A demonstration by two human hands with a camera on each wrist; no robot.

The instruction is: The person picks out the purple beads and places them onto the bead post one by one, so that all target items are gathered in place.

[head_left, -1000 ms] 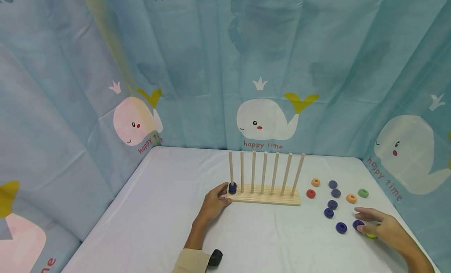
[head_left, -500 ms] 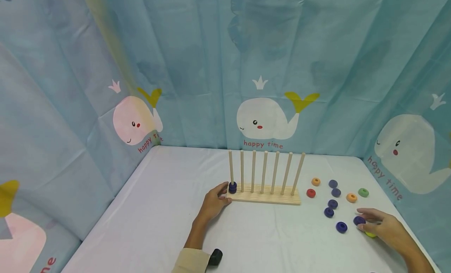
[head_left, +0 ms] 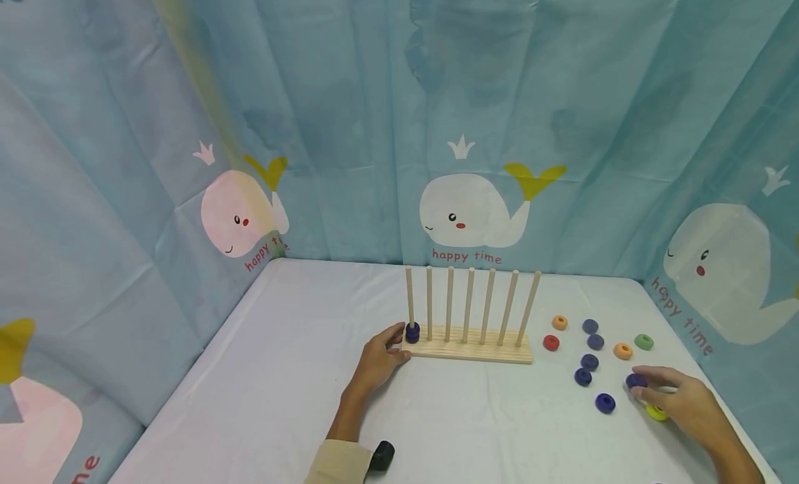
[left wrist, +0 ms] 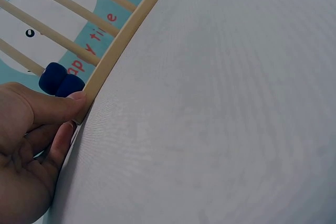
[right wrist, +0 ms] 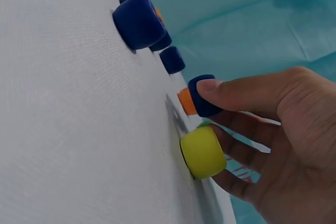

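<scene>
A wooden peg rack (head_left: 468,349) with several upright dowels stands mid-table. Two dark blue beads (head_left: 413,333) are stacked on its leftmost peg. My left hand (head_left: 378,359) grips the left end of the base, thumb on the near edge, as the left wrist view shows. At the right, my right hand (head_left: 683,401) pinches a dark blue bead (right wrist: 203,96) between thumb and fingers, raised off the cloth. Below that hand a yellow-green bead (head_left: 657,412) sits on the table, close to the lower fingers in the right wrist view.
Loose beads lie right of the rack: a red one (head_left: 551,342), orange ones (head_left: 623,351), a green one (head_left: 643,342) and several blue ones (head_left: 605,403). A black object (head_left: 382,456) is by the left sleeve. Whale-print curtain (head_left: 349,193) surrounds the white table (head_left: 281,373).
My right hand has lifted the pinched blue bead slightly up and away from the yellow-green bead, which shows more now. The left hand and rack stay in place.
</scene>
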